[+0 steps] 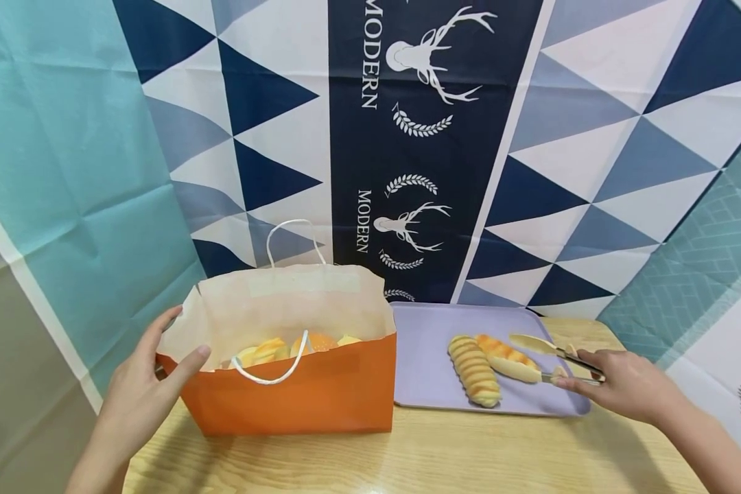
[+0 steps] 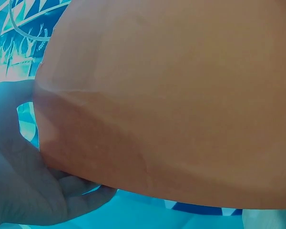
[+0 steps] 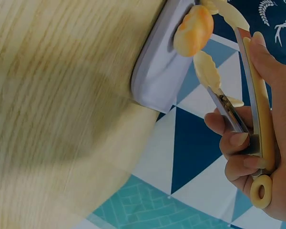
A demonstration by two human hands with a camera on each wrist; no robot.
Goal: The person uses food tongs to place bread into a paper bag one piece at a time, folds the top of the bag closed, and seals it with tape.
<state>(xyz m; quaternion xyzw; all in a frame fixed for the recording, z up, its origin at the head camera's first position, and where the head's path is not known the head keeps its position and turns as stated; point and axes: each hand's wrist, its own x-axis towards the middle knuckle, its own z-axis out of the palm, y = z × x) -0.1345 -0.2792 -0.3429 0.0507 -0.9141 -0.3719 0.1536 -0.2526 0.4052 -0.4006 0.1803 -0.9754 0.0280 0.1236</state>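
Observation:
On the left stands an orange paper bag [image 1: 296, 398] with white rope handles and an open top. Several yellow and orange bread pieces [image 1: 265, 351] lie inside, partly hidden by its front wall. My left hand [image 1: 142, 377] holds the bag's left side at the rim, thumb toward the front; the left wrist view has its fingers [image 2: 88, 202] along the bag's edge. My right hand [image 1: 630, 384] grips food tongs [image 3: 262, 109] with cream tips, spread apart. Those tips stand on either side of an orange-topped bread [image 1: 490, 345]. Beside it on the tray lies a long ridged bread [image 1: 474, 370].
The lilac tray [image 1: 422, 357] sits on the wooden table [image 1: 457, 453], right of the bag. Behind both hangs a patterned cloth [image 1: 401, 151] with triangles and deer heads. Teal cloth [image 1: 80, 137] covers the left side.

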